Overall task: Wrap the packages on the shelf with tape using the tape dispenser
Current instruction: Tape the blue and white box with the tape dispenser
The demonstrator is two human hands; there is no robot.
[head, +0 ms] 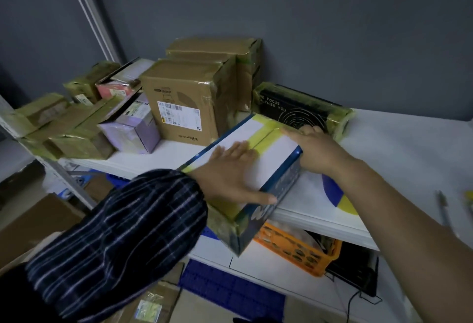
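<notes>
A white-topped box with blue sides, banded with yellowish tape, lies on the white shelf and juts past its front edge. My left hand lies flat on the box's top, fingers straight, thumb near the front corner. My right hand holds the box's far right end, fingers over the top edge. No tape dispenser is in view.
Taped packages crowd the shelf's back and left: a brown carton, a taller one, a black box, a lilac box. A pen lies at right. Below sit an orange crate and cardboard boxes.
</notes>
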